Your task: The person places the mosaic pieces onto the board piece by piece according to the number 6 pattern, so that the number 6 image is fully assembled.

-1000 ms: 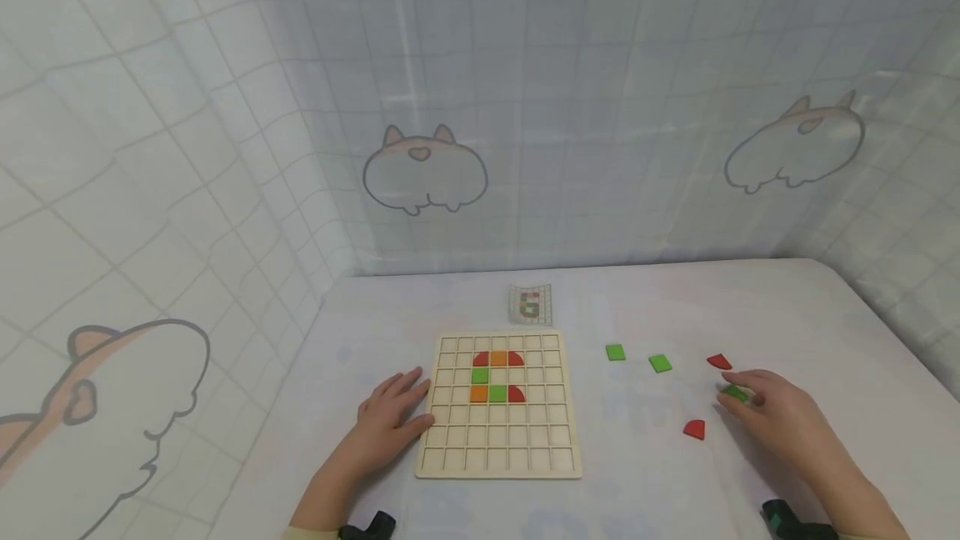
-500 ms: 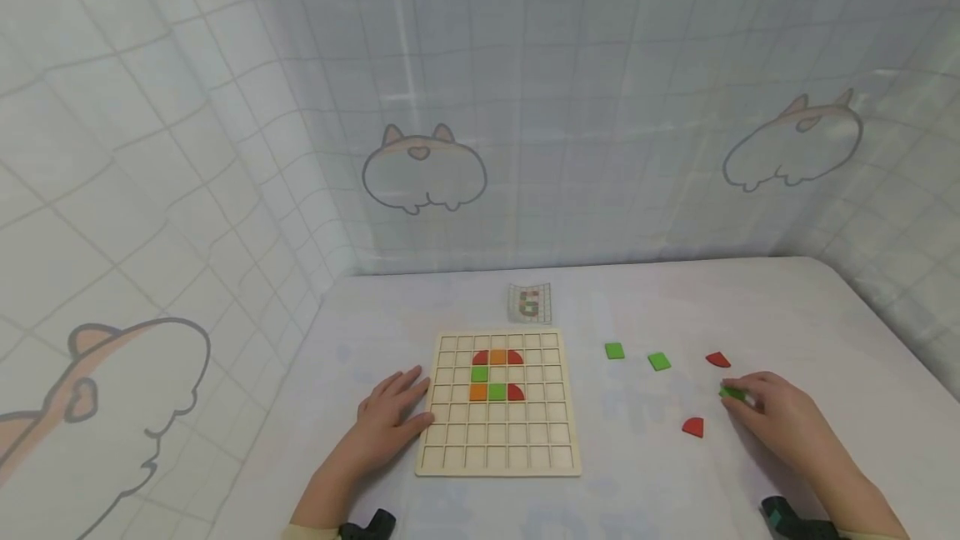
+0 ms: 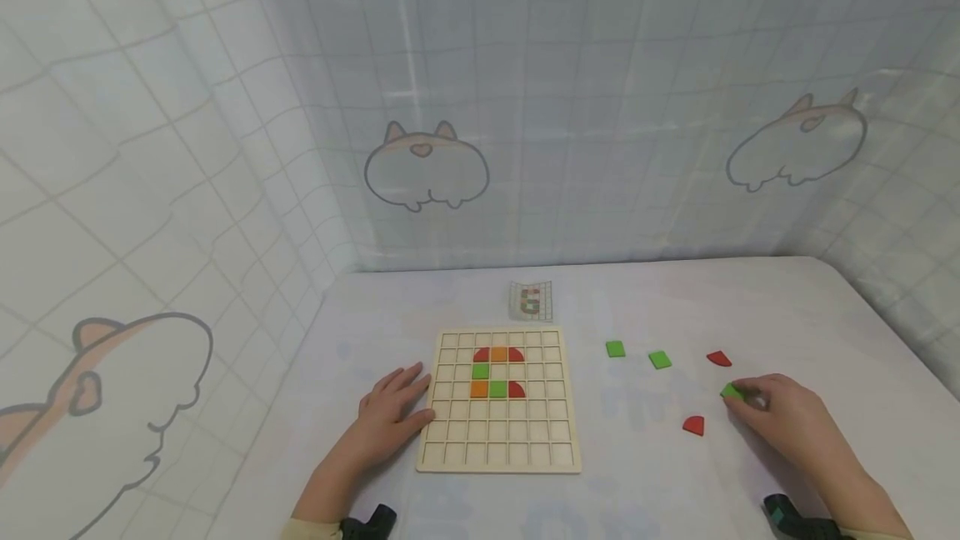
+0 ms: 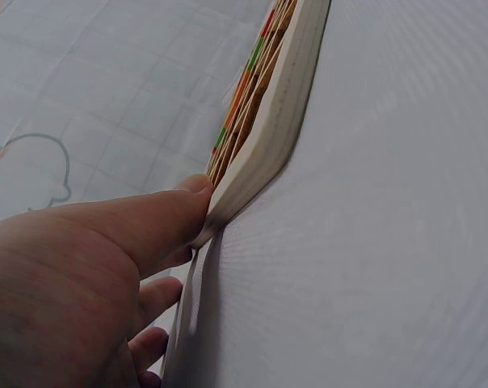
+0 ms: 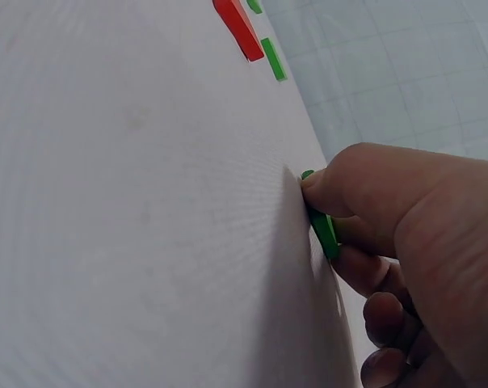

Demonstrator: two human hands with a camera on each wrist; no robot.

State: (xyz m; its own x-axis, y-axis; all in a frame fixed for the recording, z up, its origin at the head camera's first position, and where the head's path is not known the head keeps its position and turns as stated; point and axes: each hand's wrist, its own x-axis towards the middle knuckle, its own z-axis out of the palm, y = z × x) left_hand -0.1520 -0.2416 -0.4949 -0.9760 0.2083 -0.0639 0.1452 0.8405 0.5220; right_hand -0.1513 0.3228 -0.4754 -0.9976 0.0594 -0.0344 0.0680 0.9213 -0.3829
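A pale wooden grid board (image 3: 498, 458) lies on the table, with red quarter-round, orange and green square tiles set in some of its cells. My left hand (image 3: 392, 415) rests beside its left edge, fingers extended; in the left wrist view the thumb (image 4: 167, 218) touches the board's rim (image 4: 264, 137). At the right, my right hand (image 3: 783, 415) pinches a green square tile (image 3: 731, 392) between thumb and fingers. The right wrist view shows this green tile (image 5: 325, 230) tilted close to the tabletop, partly covered by the thumb.
Two loose green tiles, one left (image 3: 616, 349) and one right (image 3: 660, 359), lie between board and right hand. Red quarter-round tiles lie above (image 3: 718, 358) and below (image 3: 693, 425) the held one. A small pattern card (image 3: 530, 302) sits behind the board. Printed curtains (image 3: 570, 123) enclose the table.
The right fingers have closed on the green tile and tilted it up slightly, with little shift of the hand. The left hand and the board have stayed in place.
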